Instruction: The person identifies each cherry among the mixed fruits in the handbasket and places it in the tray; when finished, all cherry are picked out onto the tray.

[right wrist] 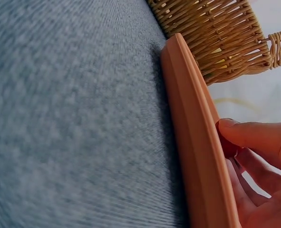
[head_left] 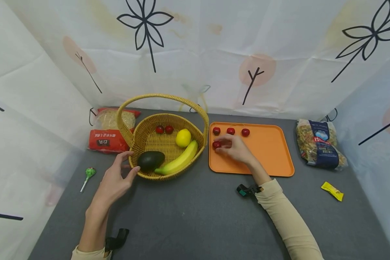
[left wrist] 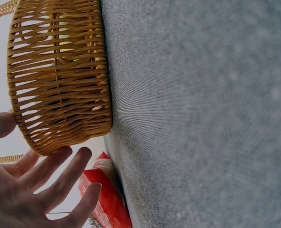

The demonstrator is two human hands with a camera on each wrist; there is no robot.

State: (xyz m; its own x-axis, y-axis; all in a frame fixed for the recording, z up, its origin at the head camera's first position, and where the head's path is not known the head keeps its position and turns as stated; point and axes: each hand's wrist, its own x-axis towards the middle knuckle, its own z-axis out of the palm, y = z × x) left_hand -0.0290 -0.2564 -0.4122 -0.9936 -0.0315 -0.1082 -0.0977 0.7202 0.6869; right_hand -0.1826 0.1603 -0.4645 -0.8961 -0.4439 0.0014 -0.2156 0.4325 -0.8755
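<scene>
My right hand [head_left: 234,147] pinches a dark red cherry [head_left: 216,144] between thumb and fingers, at the left side of an orange tray [head_left: 263,159]. In the right wrist view, the pinched cherry [right wrist: 226,140] sits just past the tray's rim [right wrist: 199,142]. Three more cherries [head_left: 230,131] lie along the tray's back. My left hand [head_left: 115,180] touches the left side of a wicker basket [head_left: 160,117], its fingers spread and fairly straight. Inside the basket are two cherries [head_left: 164,129], a lemon [head_left: 183,138], a banana [head_left: 179,160] and a dark green avocado [head_left: 151,160].
Behind the left hand lie red and clear food packages [head_left: 107,141]. A lollipop [head_left: 88,177] is at the left. Right of the tray are a pasta bag [head_left: 321,144] and a yellow wrapped candy [head_left: 332,191]. The basket's tall handle [head_left: 162,95] arches over it. Patterned cloth [head_left: 195,54] hangs behind.
</scene>
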